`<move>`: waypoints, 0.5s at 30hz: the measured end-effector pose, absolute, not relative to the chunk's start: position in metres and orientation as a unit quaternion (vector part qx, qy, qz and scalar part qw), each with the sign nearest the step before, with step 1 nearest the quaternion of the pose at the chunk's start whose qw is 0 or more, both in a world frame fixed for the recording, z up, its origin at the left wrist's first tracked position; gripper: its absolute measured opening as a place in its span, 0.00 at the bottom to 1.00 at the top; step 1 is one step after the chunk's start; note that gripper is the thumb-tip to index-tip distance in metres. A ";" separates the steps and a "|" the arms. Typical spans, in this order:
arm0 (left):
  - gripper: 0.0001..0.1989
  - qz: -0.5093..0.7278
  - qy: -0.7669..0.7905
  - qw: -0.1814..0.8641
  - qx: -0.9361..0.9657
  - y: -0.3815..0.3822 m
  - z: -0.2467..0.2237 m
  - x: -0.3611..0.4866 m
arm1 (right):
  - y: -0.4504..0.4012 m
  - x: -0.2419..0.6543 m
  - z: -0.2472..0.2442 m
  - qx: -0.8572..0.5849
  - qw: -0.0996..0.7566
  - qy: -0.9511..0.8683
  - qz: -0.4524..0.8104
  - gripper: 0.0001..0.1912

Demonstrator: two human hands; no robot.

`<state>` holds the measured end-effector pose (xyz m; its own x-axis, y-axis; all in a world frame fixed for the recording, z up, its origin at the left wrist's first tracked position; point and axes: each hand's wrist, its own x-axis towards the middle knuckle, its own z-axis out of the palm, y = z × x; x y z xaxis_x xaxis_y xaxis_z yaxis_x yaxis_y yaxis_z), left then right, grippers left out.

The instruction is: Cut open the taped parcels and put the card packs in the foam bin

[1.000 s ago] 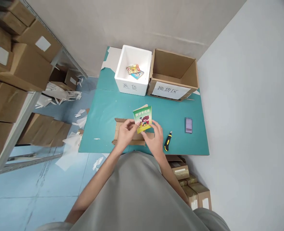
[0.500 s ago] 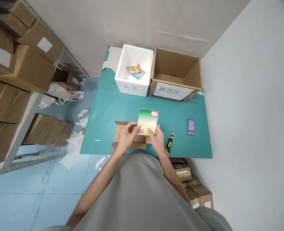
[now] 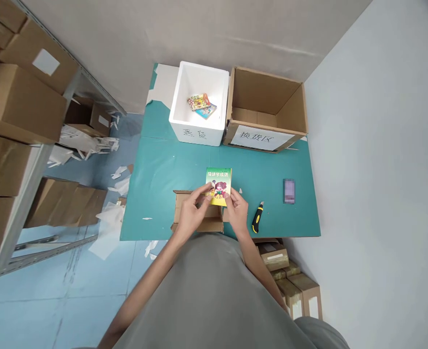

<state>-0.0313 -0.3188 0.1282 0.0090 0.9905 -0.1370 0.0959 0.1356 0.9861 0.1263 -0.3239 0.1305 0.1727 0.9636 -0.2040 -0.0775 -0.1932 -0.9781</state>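
Observation:
Both hands grip a small green and yellow book, its cartoon front cover facing up. My left hand pinches its left edge, and my right hand pinches its lower right edge. Beneath the book and hands lies an open cardboard box, partly hidden by them. A black and yellow utility knife rests on the green table, just right of my right hand.
Behind stand a white foam box with a few booklets inside and a large labelled cardboard box. A blurred phone-like object lies at the right. Shelves with cartons flank the left; paper scraps litter the floor.
The book has been turned over: its back with the barcode showed before, and the front cover shows now. My head view has shifted slightly.

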 end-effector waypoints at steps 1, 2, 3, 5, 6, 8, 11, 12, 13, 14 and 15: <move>0.26 0.440 0.577 0.501 0.472 -0.315 0.123 -0.036 | -0.322 0.127 0.129 -0.574 0.501 -0.376 0.527 0.26; 0.27 0.441 0.595 0.499 0.449 -0.312 0.118 -0.040 | -0.321 0.126 0.128 -0.572 0.499 -0.365 0.539 0.26; 0.29 0.437 0.604 0.514 0.424 -0.309 0.112 -0.045 | -0.320 0.126 0.126 -0.570 0.499 -0.353 0.549 0.27; 0.31 0.420 0.597 0.580 0.362 -0.304 0.103 -0.052 | -0.318 0.123 0.123 -0.577 0.489 -0.333 0.563 0.28; 0.32 0.408 0.587 0.619 0.326 -0.302 0.100 -0.056 | -0.316 0.122 0.120 -0.585 0.475 -0.328 0.570 0.30; 0.33 0.392 0.577 0.667 0.261 -0.300 0.096 -0.062 | -0.313 0.119 0.114 -0.605 0.427 -0.332 0.584 0.32; 0.33 0.390 0.592 0.665 0.235 -0.293 0.098 -0.070 | -0.302 0.115 0.106 -0.616 0.380 -0.344 0.598 0.32; 0.33 0.388 0.597 0.658 0.247 -0.288 0.101 -0.073 | -0.295 0.113 0.107 -0.612 0.381 -0.345 0.601 0.32; 0.33 0.385 0.600 0.650 0.264 -0.281 0.105 -0.076 | -0.286 0.111 0.110 -0.604 0.386 -0.345 0.605 0.32; 0.33 0.388 0.599 0.640 0.285 -0.272 0.111 -0.079 | -0.276 0.109 0.116 -0.595 0.395 -0.344 0.610 0.33; 0.33 0.399 0.593 0.630 0.304 -0.261 0.119 -0.083 | -0.265 0.106 0.125 -0.582 0.409 -0.344 0.613 0.35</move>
